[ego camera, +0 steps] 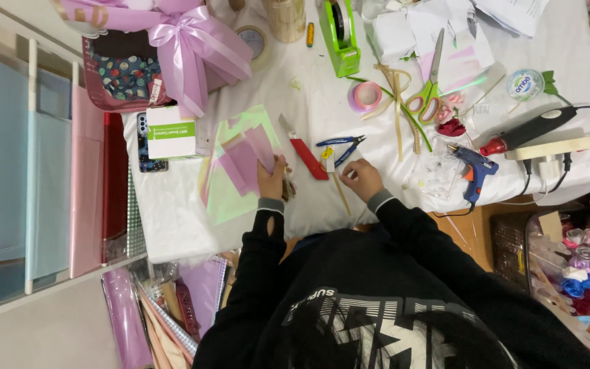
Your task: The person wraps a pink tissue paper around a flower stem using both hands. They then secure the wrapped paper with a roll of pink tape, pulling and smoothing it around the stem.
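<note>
My left hand (271, 181) holds a small pink translucent film piece (257, 152) over a larger iridescent green-pink sheet (230, 184) on the white table (172, 212). My right hand (361, 179) is curled, its fingertips pinched at a thin wooden stick (342, 197) lying between the hands. A red utility knife (306, 154) and blue pliers (341, 145) lie just beyond the hands. Both sleeves are black with grey cuffs.
Blue glue gun (474, 171), green scissors (426, 99), pink ribbon roll (367, 96), green tape dispenser (341, 34), a black-and-red corded tool (530, 128), a white box (170, 132) and a pink-bowed gift box (172, 55) crowd the table. Wrapping paper rolls (49, 171) stand at left.
</note>
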